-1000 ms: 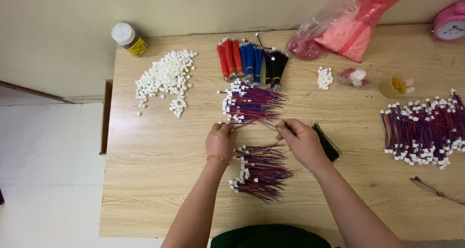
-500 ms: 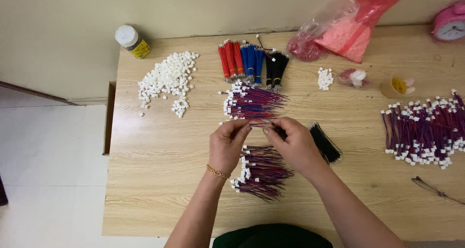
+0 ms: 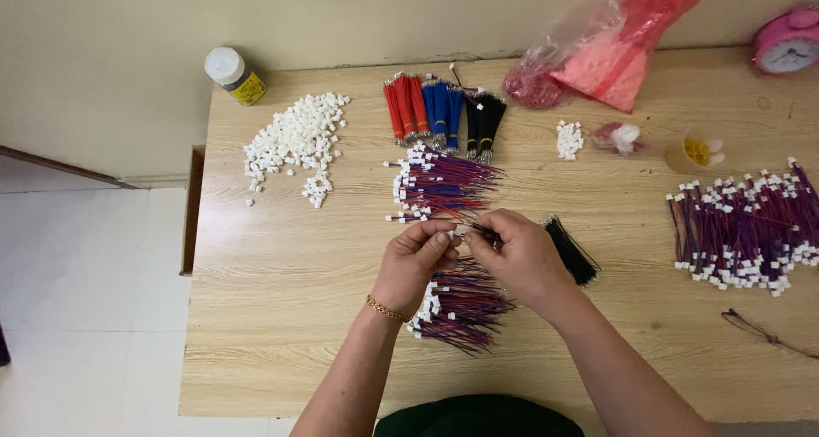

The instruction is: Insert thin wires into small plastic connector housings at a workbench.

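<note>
bare wood left of hands, wire bundles point(image 3: 444, 185) ahead

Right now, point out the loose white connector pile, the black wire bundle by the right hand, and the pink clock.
white connector pile point(image 3: 294, 138), head view, middle of the heap.
black wire bundle point(image 3: 573, 254), head view, mid-length of the strands.
pink clock point(image 3: 787, 41), head view, on its face.

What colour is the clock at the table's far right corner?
Pink, with a white face; the clock shows only in the head view, partly cut off.

Single head view looks steeply down, fairly near, over the wooden table point(image 3: 281, 317).
</note>
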